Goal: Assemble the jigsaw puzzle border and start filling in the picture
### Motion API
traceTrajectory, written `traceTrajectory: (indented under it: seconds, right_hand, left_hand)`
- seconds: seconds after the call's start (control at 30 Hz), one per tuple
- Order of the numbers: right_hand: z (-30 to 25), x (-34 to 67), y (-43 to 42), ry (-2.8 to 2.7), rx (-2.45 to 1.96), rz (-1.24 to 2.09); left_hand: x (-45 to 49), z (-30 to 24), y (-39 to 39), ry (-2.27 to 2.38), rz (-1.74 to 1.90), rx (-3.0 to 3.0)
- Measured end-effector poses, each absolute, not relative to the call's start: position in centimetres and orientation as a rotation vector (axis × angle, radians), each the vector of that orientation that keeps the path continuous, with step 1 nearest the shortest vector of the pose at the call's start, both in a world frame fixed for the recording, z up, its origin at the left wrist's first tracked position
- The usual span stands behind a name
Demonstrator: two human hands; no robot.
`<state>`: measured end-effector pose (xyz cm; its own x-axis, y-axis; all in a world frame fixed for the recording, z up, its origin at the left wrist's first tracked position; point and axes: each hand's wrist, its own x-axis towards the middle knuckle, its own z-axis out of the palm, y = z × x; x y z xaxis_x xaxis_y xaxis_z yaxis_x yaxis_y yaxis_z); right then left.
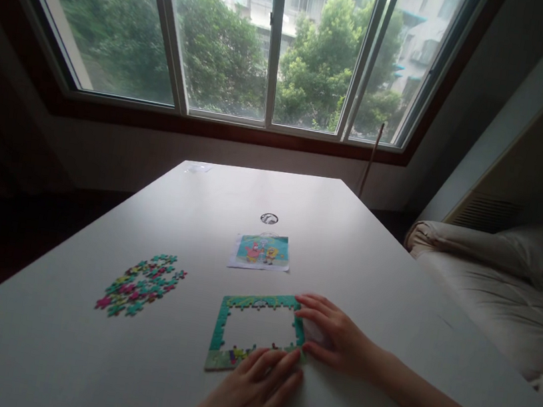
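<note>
A jigsaw puzzle border (pixel 219 327), green and teal with white table showing through its middle, lies flat before me. My left hand (pixel 262 387) rests over its lower right part, fingers stretched out and covering that corner. Along the right side is my right hand (pixel 341 338), its fingers spread and their tips touching the edge from the upper corner downward. Whether a loose piece lies beneath the fingertips is hidden. To the left sits a heap of loose puzzle pieces (pixel 138 286) in green, pink and yellow. A cartoon reference picture (pixel 263 251) lies beyond the border.
All of this is on a long white table (pixel 54 348). A small round black-and-white mark or disc (pixel 269 219) and a clear plastic scrap (pixel 197 168) are farther back. At the right stands a padded light-coloured seat or bed (pixel 498 276). A window (pixel 273 49) fills the far wall.
</note>
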<state>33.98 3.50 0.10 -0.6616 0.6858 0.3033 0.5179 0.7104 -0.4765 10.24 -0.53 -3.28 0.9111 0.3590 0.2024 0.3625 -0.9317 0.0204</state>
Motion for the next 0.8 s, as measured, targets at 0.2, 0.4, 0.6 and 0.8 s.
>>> traceTrajectory:
  seconds: [0.2,0.4,0.6,0.8]
  right_hand:
    - [0.0,34.0,3.7,-2.459,-0.932,0.554]
    - [0.0,34.0,3.6,-2.453,-0.941,0.562]
    - [0.1,34.0,3.5,-2.471,-0.949,0.558]
    - [0.2,33.9,3.5,-2.477,-0.957,0.541]
  left_hand:
    - [10.1,-3.5,-0.5,-0.591,-0.360,-3.056]
    - [10.2,-2.1,-0.9,-0.660,-0.430,-3.139]
    - [9.6,0.3,-1.4,-0.892,-0.339,-3.225]
    - [6.5,1.8,1.4,-1.139,-0.486,-3.094]
